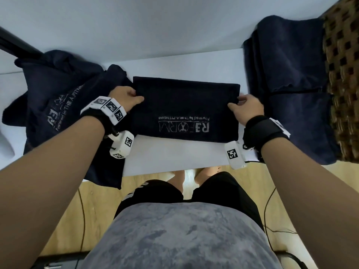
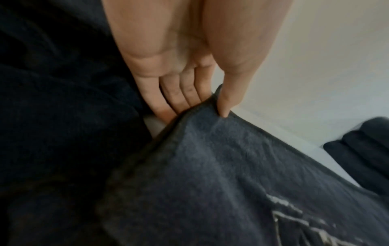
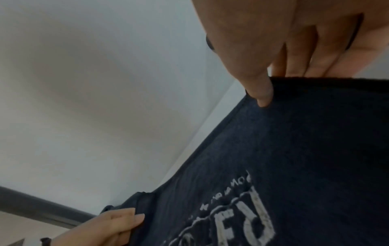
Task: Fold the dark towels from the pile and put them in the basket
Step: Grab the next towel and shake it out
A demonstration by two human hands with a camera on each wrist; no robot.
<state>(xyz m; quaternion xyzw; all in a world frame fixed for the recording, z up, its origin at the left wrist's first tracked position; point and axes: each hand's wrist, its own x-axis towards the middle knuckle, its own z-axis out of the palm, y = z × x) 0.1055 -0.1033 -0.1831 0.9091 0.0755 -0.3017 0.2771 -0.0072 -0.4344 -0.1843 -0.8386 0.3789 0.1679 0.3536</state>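
Observation:
A dark folded towel (image 1: 184, 105) with white printed lettering lies flat on the white table (image 1: 167, 158) in front of me. My left hand (image 1: 134, 97) pinches its left edge, thumb on top and fingers underneath (image 2: 168, 106). My right hand (image 1: 236, 103) pinches the right edge the same way, thumb on the cloth (image 3: 263, 93). In the right wrist view the towel (image 3: 294, 158) stretches toward the left hand (image 3: 124, 223). The pile of dark towels (image 1: 58, 98) lies crumpled to the left. The woven basket (image 1: 343, 80) stands at the right, with dark towels (image 1: 291, 74) in it.
A dark pole (image 1: 17, 45) slants at the far left behind the pile. The table's near edge runs just below the towel, with wooden floor (image 1: 291, 200) and a black cable (image 1: 270, 210) beneath. A pale wall (image 1: 155, 26) lies behind the table.

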